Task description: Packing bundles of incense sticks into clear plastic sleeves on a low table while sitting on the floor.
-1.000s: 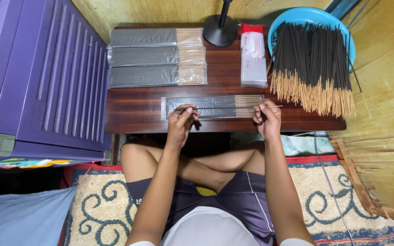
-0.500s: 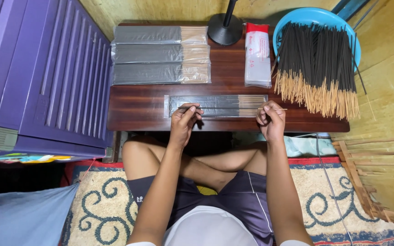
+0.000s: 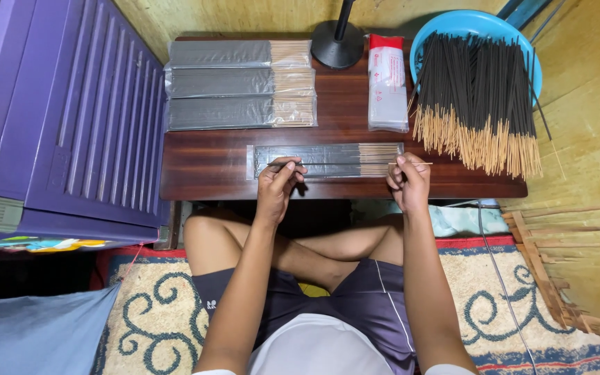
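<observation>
Hands [image 3: 278, 182] [image 3: 407, 179] — each grip pinching one thin incense stick [image 3: 345, 164] | over clear glossy packet [image 3: 324, 161]

One view only, head cam, worn by the person, looking almost straight down from approx. head height, tilted slightly fwd. Person's own torso and crossed legs fill the bottom centre of the frame; both forearms run up from the bottom edge to mid-frame, so the view sits close over the lap. The low wooden table [image 3: 210, 167] crosses the upper middle, its far edge near the top. A purple cabinet [image 3: 64, 118] takes the upper left, a blue basin [image 3: 467, 24] the upper right corner, patterned rug [image 3: 154, 312] the lower left and right. No 2nd cam, so no shared area w/ another view.
</observation>
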